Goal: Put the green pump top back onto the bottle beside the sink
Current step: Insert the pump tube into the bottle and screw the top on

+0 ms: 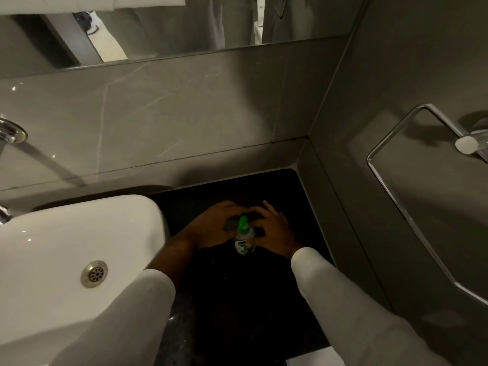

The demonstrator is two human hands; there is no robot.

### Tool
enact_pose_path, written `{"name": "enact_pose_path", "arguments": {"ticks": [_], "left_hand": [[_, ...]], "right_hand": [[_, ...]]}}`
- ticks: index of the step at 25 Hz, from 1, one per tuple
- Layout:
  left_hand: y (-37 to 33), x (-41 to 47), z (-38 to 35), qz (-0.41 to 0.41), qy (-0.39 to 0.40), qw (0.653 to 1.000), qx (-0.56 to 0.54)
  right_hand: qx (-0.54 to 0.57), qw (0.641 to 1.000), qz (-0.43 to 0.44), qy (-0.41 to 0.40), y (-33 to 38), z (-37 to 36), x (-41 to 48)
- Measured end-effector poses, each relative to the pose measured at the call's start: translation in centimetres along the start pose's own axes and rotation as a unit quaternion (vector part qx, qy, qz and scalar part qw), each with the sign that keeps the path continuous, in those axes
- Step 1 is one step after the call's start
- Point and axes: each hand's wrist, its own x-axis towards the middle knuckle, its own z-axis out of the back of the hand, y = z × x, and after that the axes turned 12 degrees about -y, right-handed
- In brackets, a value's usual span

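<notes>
The green pump top [242, 223] sits at the neck of the one small clear bottle [244, 244], which stands upright on the dark bench [237, 299] just to the right of the white sink [66, 247]. Nearest me come two white sleeves, one over the basin's corner and one from the right, both reaching toward that single bottle.

The left hand [211, 228] is curled around the bottle's far left side, seemingly to brace it so it will not slide or tip on the slick stone. The right hand [274, 231] closes in from the other side with its fingers [260, 211] spread near the pump's collar, I would guess to press or twist the top home. Both hands are close together around the bottle; in this dim light I cannot tell how firmly either one grips, or whether the top is fully seated.

Further back, the bench meets grey tiled wall in a corner. One chrome towel ring [422, 154] hangs on the right wall, one tap [8, 133] juts at the left edge, and a mirror [171, 25] runs above.
</notes>
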Motion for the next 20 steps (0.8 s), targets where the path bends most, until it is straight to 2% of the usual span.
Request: {"name": "enact_pose_path", "arguments": {"ticks": [2, 4, 6, 7, 12, 17, 20], "left_hand": [[-1.1, 0.5, 1.9, 0.068, -0.014, 0.997, -0.016], [-2.5, 1.6, 3.0, 0.095, 0.026, 0.993, 0.069], [-3.7, 2.7, 2.9, 0.089, 0.077, 0.978, 0.172], [-4.0, 3.1, 2.6, 0.097, 0.087, 0.974, 0.186], [-3.2, 3.6, 1.3, 0.169, 0.090, 0.976, 0.104], [-3.5, 2.0, -0.2, 0.251, 0.021, 0.966, 0.050], [-3.8, 0.4, -1.2, 0.269, -0.010, 0.963, 0.005]], "right_hand": [[0.001, 1.000, -0.005, -0.011, 0.2, -0.2, -0.1], [-0.003, 0.999, -0.013, -0.032, 0.6, -0.4, -0.1], [0.001, 0.998, -0.023, -0.052, 0.8, -0.7, -0.4], [0.003, 0.998, -0.025, -0.057, 0.9, -0.9, -0.5], [-0.003, 0.998, -0.026, -0.057, 0.7, -1.1, -1.4], [-0.015, 0.997, -0.021, -0.068, 0.5, -1.6, -2.1], [-0.025, 0.997, -0.020, -0.074, 0.2, -2.0, -2.7]]}}
